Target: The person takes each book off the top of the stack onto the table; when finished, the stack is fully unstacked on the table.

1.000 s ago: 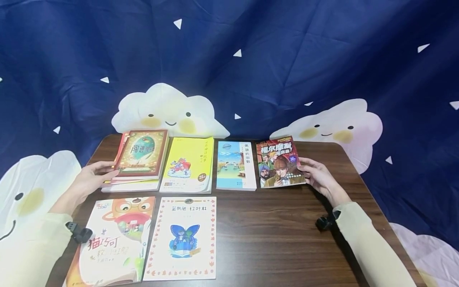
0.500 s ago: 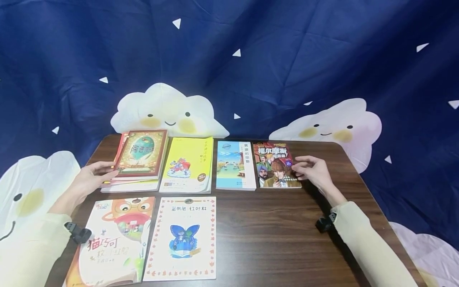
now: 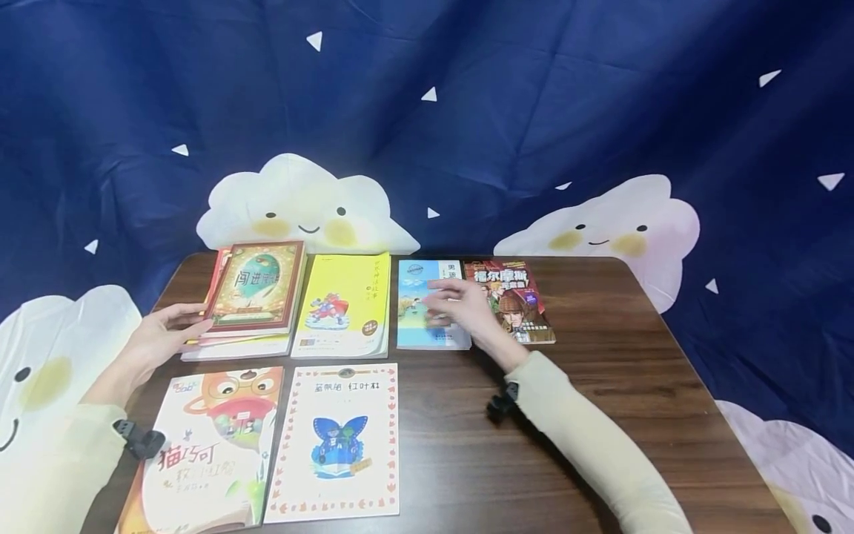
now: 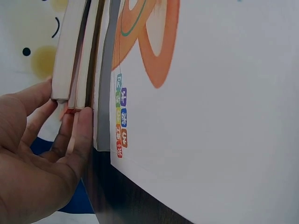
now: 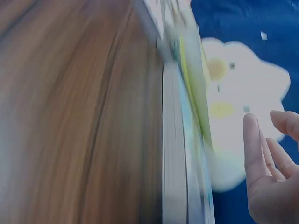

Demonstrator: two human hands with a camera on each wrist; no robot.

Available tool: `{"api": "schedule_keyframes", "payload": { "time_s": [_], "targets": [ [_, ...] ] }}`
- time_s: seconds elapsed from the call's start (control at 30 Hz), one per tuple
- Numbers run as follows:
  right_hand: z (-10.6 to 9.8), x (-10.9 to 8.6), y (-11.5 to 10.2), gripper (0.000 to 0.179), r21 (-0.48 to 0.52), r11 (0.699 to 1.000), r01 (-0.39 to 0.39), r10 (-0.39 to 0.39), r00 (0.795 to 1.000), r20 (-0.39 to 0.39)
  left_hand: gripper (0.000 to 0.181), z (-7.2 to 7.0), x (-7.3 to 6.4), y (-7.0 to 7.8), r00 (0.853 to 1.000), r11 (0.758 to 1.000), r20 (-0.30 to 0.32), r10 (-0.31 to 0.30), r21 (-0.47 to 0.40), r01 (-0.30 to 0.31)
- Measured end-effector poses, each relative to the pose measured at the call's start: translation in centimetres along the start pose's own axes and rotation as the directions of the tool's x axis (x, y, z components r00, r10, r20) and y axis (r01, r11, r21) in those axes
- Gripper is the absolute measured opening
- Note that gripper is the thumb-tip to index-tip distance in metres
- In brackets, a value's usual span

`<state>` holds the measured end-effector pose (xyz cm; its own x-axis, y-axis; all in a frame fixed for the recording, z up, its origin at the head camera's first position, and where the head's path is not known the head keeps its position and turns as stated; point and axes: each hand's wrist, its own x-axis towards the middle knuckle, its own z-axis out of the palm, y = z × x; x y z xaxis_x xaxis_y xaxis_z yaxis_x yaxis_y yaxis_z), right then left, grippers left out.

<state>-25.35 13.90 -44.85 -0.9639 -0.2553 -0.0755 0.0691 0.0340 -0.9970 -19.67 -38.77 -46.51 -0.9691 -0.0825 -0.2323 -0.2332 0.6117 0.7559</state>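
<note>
My left hand (image 3: 160, 334) rests at the left front corner of a stack of books, with a red-brown framed book (image 3: 256, 285) on top. In the left wrist view, the thumb (image 4: 85, 123) and fingertips touch the edges of the stacked books (image 4: 70, 51). My right hand (image 3: 467, 308), blurred, is over the blue-and-white book (image 3: 416, 337) and hides part of its cover. In the right wrist view its fingers (image 5: 252, 144) are spread and hold nothing. To its right lies the red detective book (image 3: 510, 297).
A yellow book (image 3: 343, 304) lies between the stack and the blue-and-white book. In front are a white book with an orange cartoon animal (image 3: 213, 445) and one with a blue butterfly (image 3: 340, 445). All lie on a dark wooden table (image 3: 567, 445); a blue cloud-print cloth (image 3: 467, 133) hangs behind.
My right hand pushed the red book left against the blue-and-white one, let go of it, and moved left over the blue-and-white book. My left hand stayed at the stack.
</note>
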Motion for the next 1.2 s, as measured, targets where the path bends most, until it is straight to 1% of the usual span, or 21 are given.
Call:
{"api": "schedule_keyframes", "payload": {
  "time_s": [0.13, 0.2, 0.3, 0.4, 0.5, 0.6, 0.73, 0.83, 0.9, 1.0, 1.1, 1.2],
  "targets": [
    [5.1, 1.1, -0.3, 0.049, 0.031, 0.999, -0.04, 0.037, 0.996, 0.082, 0.082, 0.1, 0.0, 0.0, 1.0, 1.0, -0.014, -0.003, 0.017, 0.003],
    [7.4, 1.6, -0.3, 0.048, 0.034, 0.999, -0.04, 0.036, 0.992, 0.125, 0.081, 0.1, 0.1, 0.0, 1.0, 0.999, -0.024, -0.001, 0.033, 0.001],
    [10.6, 2.3, -0.2, 0.045, 0.04, 0.997, -0.062, 0.055, 0.985, 0.162, 0.079, 0.0, 0.1, 0.0, 1.0, 0.999, -0.028, 0.006, 0.043, -0.005],
    [13.5, 3.0, -0.1, 0.043, 0.075, 0.99, -0.12, 0.106, 0.979, 0.174, 0.08, 0.0, 0.0, 0.0, 0.999, 0.999, -0.035, -0.009, 0.046, 0.011],
    [15.9, 3.5, 0.2, 0.044, 0.108, 0.977, -0.186, 0.166, 0.97, 0.176, 0.078, 0.0, 0.0, 0.1, 0.999, 0.999, -0.046, -0.004, 0.043, 0.006],
    [18.0, 4.1, 0.6, 0.045, 0.131, 0.964, -0.23, 0.208, 0.964, 0.163, 0.075, 0.3, 0.0, 0.2, 0.998, 0.999, -0.059, 0.005, 0.052, -0.002],
    [20.4, 5.0, 0.9, 0.044, 0.13, 0.963, -0.237, 0.223, 0.968, 0.114, 0.074, 0.5, 0.1, 0.1, 0.998, 0.999, -0.055, 0.01, 0.049, -0.007],
    [22.0, 5.5, 0.9, 0.039, 0.102, 0.971, -0.217, 0.214, 0.976, 0.043, 0.075, 0.5, 0.1, 0.0, 0.999, 0.999, -0.05, 0.021, 0.037, -0.019],
    [22.8, 5.6, 0.8, 0.037, 0.078, 0.975, -0.21, 0.211, 0.977, -0.008, 0.076, 0.4, 0.0, 0.0, 0.998, 0.999, -0.051, 0.022, 0.04, -0.02],
    [23.6, 5.8, 0.9, 0.039, 0.046, 0.977, -0.21, 0.213, 0.976, -0.055, 0.075, 0.3, -0.1, -0.1, 0.998, 0.999, -0.051, 0.022, 0.049, -0.019],
    [23.9, 6.1, 1.1, 0.045, 0.045, 0.977, -0.207, 0.209, 0.976, -0.063, 0.075, 0.3, -0.1, 0.0, 0.998, 0.998, -0.053, 0.026, 0.057, -0.023],
    [23.8, 6.5, 1.5, 0.052, 0.084, 0.974, -0.208, 0.211, 0.977, -0.021, 0.076, 0.4, -0.1, 0.1, 0.998, 0.999, -0.051, 0.024, 0.036, -0.022]
  ]
}}
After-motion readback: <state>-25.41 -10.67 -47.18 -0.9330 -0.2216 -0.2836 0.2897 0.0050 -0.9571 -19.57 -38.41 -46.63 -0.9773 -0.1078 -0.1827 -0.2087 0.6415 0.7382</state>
